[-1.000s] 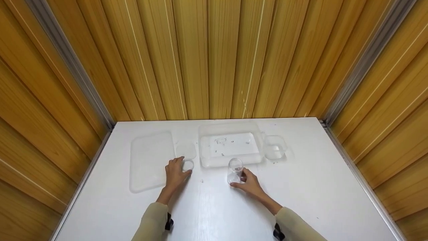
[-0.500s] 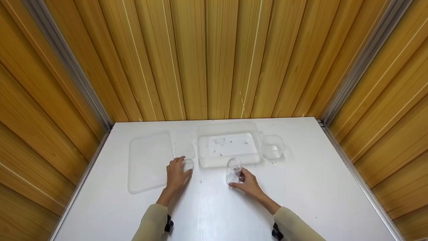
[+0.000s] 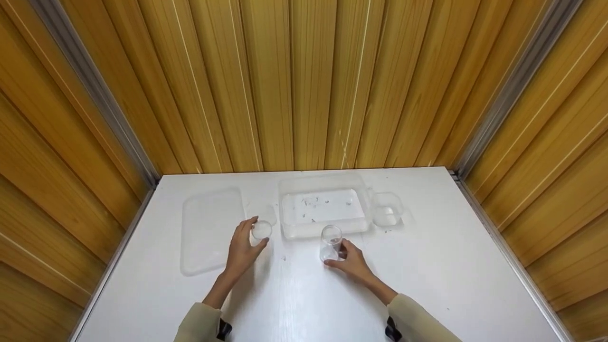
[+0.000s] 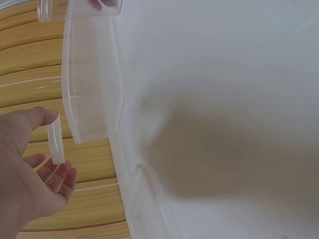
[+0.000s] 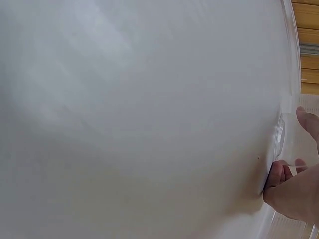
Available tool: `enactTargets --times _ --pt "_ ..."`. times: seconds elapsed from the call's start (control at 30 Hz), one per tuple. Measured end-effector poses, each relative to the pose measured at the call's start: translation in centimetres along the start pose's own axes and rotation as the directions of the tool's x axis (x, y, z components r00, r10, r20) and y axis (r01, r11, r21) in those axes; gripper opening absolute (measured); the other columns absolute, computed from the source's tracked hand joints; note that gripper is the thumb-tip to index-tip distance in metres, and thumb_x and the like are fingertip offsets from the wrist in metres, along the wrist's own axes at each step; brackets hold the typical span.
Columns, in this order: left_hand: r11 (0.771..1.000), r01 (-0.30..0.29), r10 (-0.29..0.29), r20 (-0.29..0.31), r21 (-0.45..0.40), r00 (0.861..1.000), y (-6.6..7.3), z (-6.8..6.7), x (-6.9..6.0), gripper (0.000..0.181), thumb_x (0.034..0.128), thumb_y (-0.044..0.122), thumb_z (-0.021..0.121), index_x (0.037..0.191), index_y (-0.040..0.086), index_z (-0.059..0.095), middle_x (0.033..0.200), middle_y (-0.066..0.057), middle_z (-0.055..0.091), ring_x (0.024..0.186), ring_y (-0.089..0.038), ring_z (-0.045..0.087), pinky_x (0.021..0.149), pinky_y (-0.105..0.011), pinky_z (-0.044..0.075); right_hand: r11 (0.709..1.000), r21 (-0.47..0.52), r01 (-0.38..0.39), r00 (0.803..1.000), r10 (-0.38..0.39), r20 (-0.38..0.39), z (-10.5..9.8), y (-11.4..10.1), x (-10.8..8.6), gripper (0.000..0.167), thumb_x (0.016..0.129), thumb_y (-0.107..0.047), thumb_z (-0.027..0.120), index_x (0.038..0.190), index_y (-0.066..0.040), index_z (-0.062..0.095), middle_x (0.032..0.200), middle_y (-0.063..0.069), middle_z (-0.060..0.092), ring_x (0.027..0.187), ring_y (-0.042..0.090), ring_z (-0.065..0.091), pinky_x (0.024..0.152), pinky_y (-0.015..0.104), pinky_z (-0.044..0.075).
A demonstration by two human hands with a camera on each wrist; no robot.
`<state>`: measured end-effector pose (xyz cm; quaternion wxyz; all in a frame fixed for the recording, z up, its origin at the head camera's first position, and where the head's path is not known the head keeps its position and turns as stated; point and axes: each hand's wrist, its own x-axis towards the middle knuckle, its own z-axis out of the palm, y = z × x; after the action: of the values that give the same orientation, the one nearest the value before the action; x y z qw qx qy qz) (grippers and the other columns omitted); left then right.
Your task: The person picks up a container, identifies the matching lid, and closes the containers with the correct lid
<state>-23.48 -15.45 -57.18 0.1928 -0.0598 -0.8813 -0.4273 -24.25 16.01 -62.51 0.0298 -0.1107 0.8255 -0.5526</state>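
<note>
Nearest, two beige sleeves [image 3: 420, 319] with black bands at the cuffs reach over the white tabletop [image 3: 294, 304]. The left hand [image 3: 241, 251] pinches a small round clear lid [image 3: 261, 231] between thumb and fingertips, raised off the surface. The right hand [image 3: 354, 264] holds a clear cylindrical jar [image 3: 331, 247] near its base, thumb on one side and fingers on the other; the jar stands upright, mouth up, well apart from the round lid. Beyond and to the left, a large flat translucent cover [image 3: 209, 237] lies on the tabletop, with a smaller cover [image 3: 270, 213] partly hidden behind the left hand. Past the jar sits a large translucent container [image 3: 304, 232], a small clear tub [image 3: 387, 210] just beside its right end. Wood-patterned panels [image 3: 304, 85] rise behind.
</note>
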Motion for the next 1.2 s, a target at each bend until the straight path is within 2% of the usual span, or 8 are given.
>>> enactTargets --times 0.23,0.37,0.53,0.77,0.93,1.2 --pt "0.994 -0.108 0.107 -0.016 -0.029 0.994 2.3 0.2 -0.3 0.069 0.0802 0.006 0.085 0.141 -0.002 0.052 0.126 -0.018 0.064 0.113 -0.033 0.061 0.087 -0.046 0.055 1.0 -0.015 0.009 1.0 -0.009 -0.006 0.0 0.0 0.1 0.063 0.079 -0.01 0.087 0.13 0.008 0.055 0.119 0.025 0.066 0.115 0.041 0.064 0.103 0.05 0.055" --pt "0.985 -0.152 0.156 0.04 -0.083 0.987 3.8 1.0 -0.4 0.074 0.0798 0.007 0.085 0.143 -0.003 0.049 0.128 -0.018 0.064 0.113 -0.033 0.061 0.086 -0.048 0.055 1.0 -0.021 -0.001 1.0 0.001 0.006 0.0 -0.1 0.0 0.065 0.08 -0.012 0.086 0.133 0.009 0.054 0.121 0.025 0.065 0.117 0.041 0.063 0.104 0.05 0.054" --pt "0.975 -0.173 0.191 0.129 -0.137 0.973 5.2 2.2 -0.4 0.072 0.08 0.008 0.085 0.141 -0.001 0.049 0.129 -0.017 0.063 0.115 -0.033 0.062 0.091 -0.05 0.056 0.999 -0.023 -0.025 1.0 0.025 0.003 0.0 -0.1 0.1 0.064 0.081 -0.013 0.086 0.133 0.008 0.054 0.121 0.024 0.065 0.118 0.039 0.063 0.105 0.051 0.053" --pt "0.967 -0.208 0.234 0.191 -0.144 0.953 5.9 3.7 -0.3 0.069 0.0786 0.006 0.086 0.137 0.002 0.05 0.126 -0.017 0.065 0.114 -0.033 0.063 0.09 -0.05 0.056 0.999 -0.04 -0.008 1.0 0.008 -0.009 0.1 -0.1 0.0 0.063 0.08 -0.013 0.087 0.131 0.008 0.055 0.119 0.024 0.066 0.114 0.039 0.065 0.1 0.048 0.056" --pt "0.967 -0.202 0.234 0.228 -0.154 0.945 6.3 4.4 -0.3 0.072 0.0798 0.007 0.085 0.141 0.004 0.048 0.128 -0.015 0.065 0.117 -0.031 0.061 0.091 -0.046 0.056 1.0 -0.025 0.001 1.0 -0.001 -0.015 0.2 -0.3 -0.1 0.061 0.079 -0.012 0.087 0.129 0.008 0.056 0.118 0.025 0.067 0.114 0.04 0.065 0.101 0.048 0.056" --pt "0.962 -0.225 0.257 0.225 -0.156 0.94 6.7 5.5 -0.1 0.071 0.0796 0.008 0.085 0.141 0.003 0.05 0.125 -0.014 0.067 0.115 -0.03 0.062 0.091 -0.043 0.056 1.0 0.0 0.014 1.0 -0.014 -0.017 0.1 -0.3 -0.1 0.061 0.079 -0.007 0.085 0.13 0.009 0.055 0.12 0.027 0.067 0.116 0.043 0.065 0.103 0.053 0.054"
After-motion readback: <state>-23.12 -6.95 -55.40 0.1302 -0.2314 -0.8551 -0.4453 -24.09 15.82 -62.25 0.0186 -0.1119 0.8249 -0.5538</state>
